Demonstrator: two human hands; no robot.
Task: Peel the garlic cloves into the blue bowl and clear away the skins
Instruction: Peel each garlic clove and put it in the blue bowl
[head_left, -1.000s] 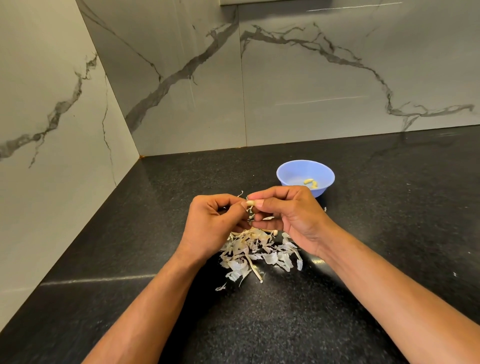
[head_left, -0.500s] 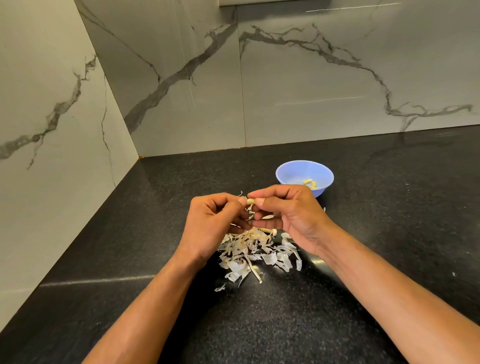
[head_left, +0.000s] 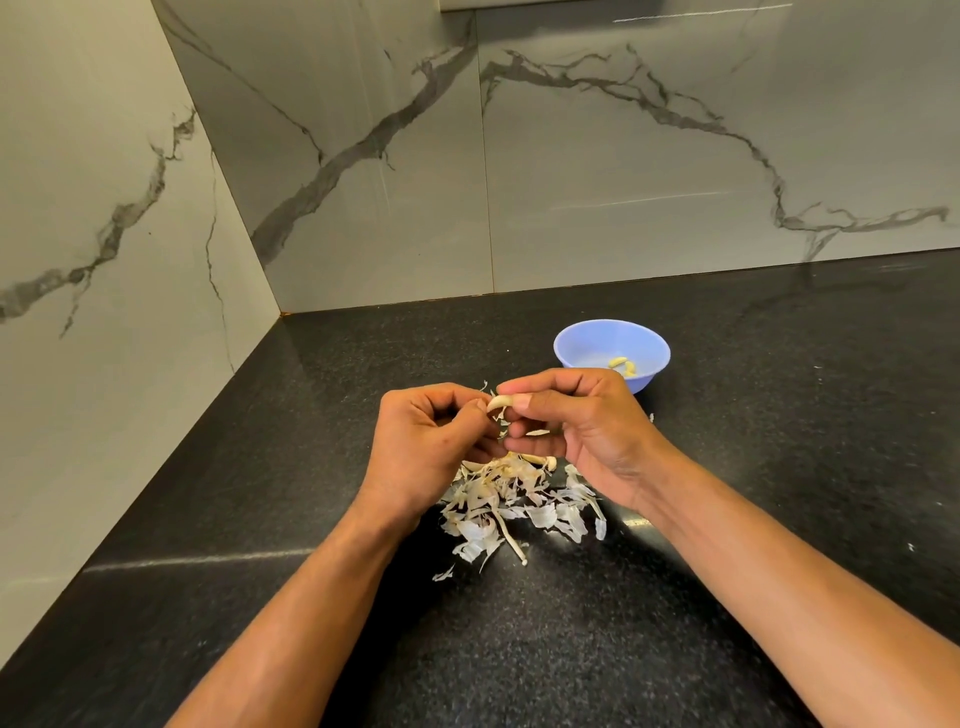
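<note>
Your right hand (head_left: 576, 431) and left hand (head_left: 431, 447) both pinched one garlic clove (head_left: 500, 401) above the skins (head_left: 514, 504), near the blue bowl (head_left: 587, 343).

**Both hands up, fingertips meeting**

Both forearms reach in from the bottom edge, wrists raised. The left hand (head_left: 426, 447) is curled, thumb and forefinger pinched at the tips. The right hand (head_left: 576, 431) faces it, fingers bent, thumb and forefinger nipping a garlic clove (head_left: 500, 401)

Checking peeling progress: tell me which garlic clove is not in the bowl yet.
The clove pinched between the left hand and right hand, skin hanging from it. The other cloves lie bare inside the blue bowl.
</note>
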